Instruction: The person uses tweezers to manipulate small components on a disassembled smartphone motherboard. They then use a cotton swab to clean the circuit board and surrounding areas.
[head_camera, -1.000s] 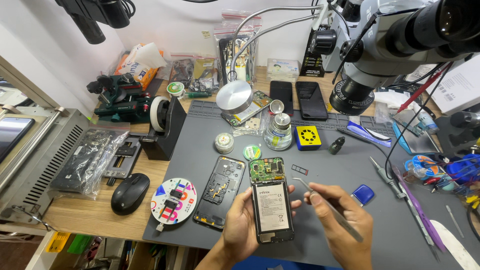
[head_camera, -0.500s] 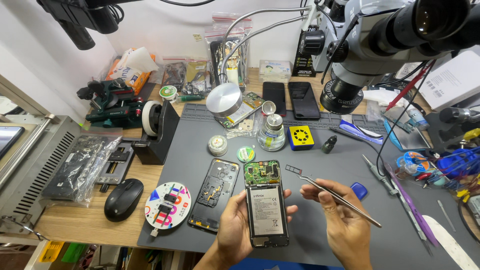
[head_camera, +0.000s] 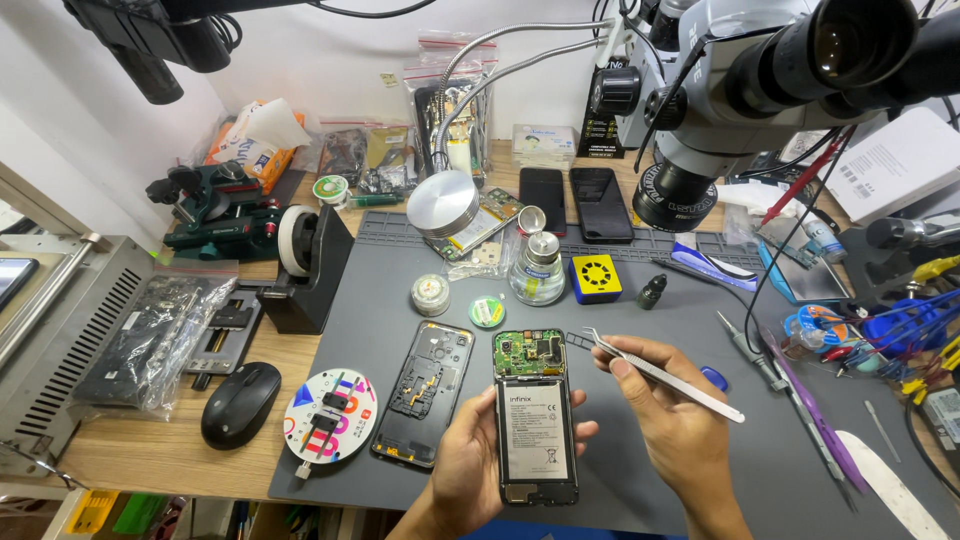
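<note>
Two hands busy over the grey work mat (head_camera: 700, 480). My left hand (head_camera: 470, 470) cradles the opened phone (head_camera: 535, 420) from below, fingers wrapped around its edges, thumb on the left side; the back is off, so the white battery and the green circuit board at the top end face up at me. My right hand (head_camera: 675, 425) pinches a pair of silver tweezers (head_camera: 660, 375), fingers closed narrow on the shaft, tips pointing left and hovering just beside the top right corner of the board, not quite touching as far as I can tell. Just left of the phone lies the removed back cover (head_camera: 425, 395), inside up, on the mat. Further left sits a round colourful disc (head_camera: 330, 415) and a black mouse (head_camera: 240, 402) on the wood. Beyond the phone stands a small clear bottle (head_camera: 538, 270) with a yellow square block (head_camera: 596, 278) beside it.
</note>
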